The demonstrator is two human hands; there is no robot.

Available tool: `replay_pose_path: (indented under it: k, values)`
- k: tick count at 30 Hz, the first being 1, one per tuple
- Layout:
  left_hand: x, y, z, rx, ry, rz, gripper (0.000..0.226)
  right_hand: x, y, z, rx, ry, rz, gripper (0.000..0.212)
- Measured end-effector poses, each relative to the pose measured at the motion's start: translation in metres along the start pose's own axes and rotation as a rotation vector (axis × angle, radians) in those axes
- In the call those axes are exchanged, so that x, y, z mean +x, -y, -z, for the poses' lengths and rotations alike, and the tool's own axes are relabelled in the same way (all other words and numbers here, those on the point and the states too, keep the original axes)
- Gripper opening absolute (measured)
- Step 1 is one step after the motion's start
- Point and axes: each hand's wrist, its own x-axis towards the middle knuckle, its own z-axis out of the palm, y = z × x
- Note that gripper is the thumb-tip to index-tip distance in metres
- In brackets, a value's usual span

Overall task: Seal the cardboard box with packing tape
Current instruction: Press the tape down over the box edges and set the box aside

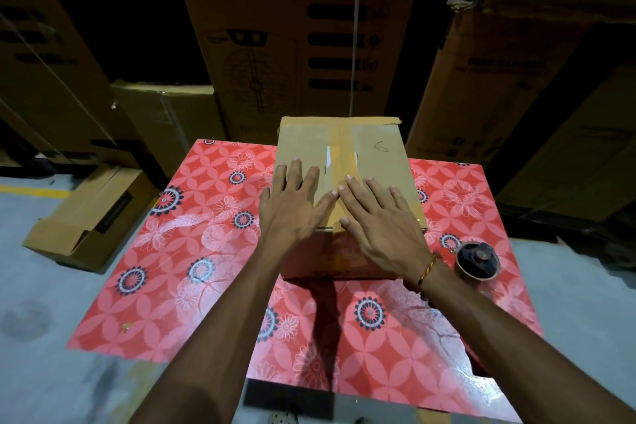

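On the red floral table, a closed cardboard box runs lengthwise away from the viewer, taped seam likewise. Left hand and right hand press flat, fingers straight. Tape roll sits just right.

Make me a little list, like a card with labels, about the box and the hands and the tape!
box: cardboard box on the table, top flaps closed
seam: strip of tape already runs along the middle
left hand: left hand flat on the box top, fingers straight
right hand: right hand flat on the box top, fingers straight
tape roll: packing tape roll lies on the table, right of the box, untouched
table: covered in a red flowered tablecloth
around: big cardboard cartons stacked behind; an open carton on the floor, left
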Motion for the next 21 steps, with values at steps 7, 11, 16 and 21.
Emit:
replay_pose_path:
  k: [7, 11, 16, 21]
  values:
    - [0.002, 0.001, 0.001, -0.009, 0.023, 0.009, 0.071, 0.004, 0.007, 0.001, 0.002, 0.028, -0.067, 0.076]
    - [0.001, 0.000, 0.000, -0.018, 0.019, 0.010, 0.068, 0.003, 0.003, 0.007, -0.001, 0.057, -0.018, 0.087]
    - [-0.007, 0.019, -0.004, -0.136, -0.100, -0.091, 0.058, 0.000, -0.027, 0.011, 0.018, 0.073, 0.117, 0.080]
    - [-0.023, 0.038, -0.013, -0.446, -0.155, 0.045, 0.061, -0.007, -0.059, 0.010, -0.036, 0.127, 0.210, 0.091]
